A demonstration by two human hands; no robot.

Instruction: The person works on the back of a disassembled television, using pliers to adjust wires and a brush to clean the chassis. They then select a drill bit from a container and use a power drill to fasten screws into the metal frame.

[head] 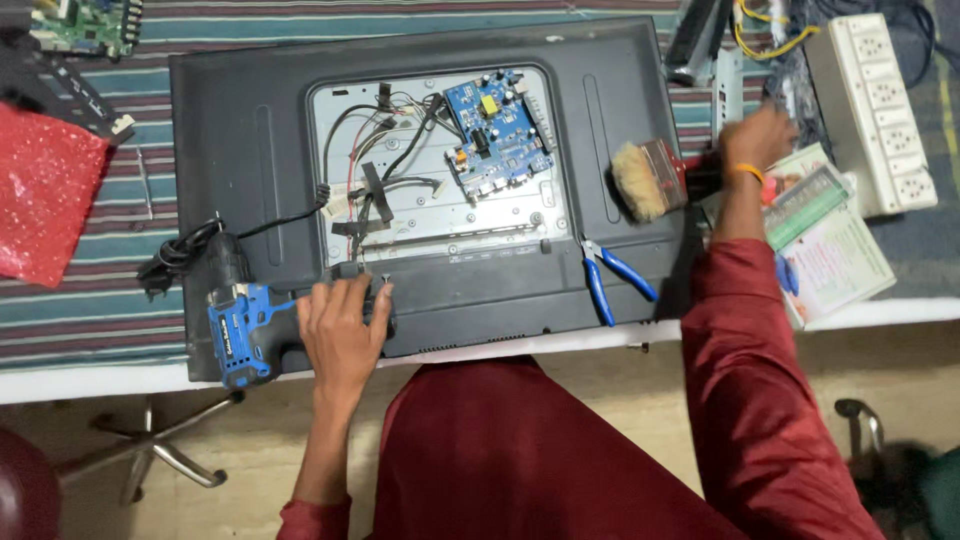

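Head camera, looking steeply down, close over the workbench (pixel 100 375)

Pliers (pixel 615 279) right of drill (pixel 238 318)

a blue-handled pair of pliers (pixel 618 283) lies on the lower right of the panel. a white power strip (pixel 872 112) sits at the far right of the surface, with printed booklets (pixel 830 245) just beside it. yellow wires (pixel 765 35) curl near the top edge. a red sparkly bag (pixel 45 195) rests at the far left, and a green circuit board (pixel 85 25) lies in the top left corner. a striped cloth (pixel 110 290) covers the surface. a chair base (pixel 150 450) stands on the floor below.
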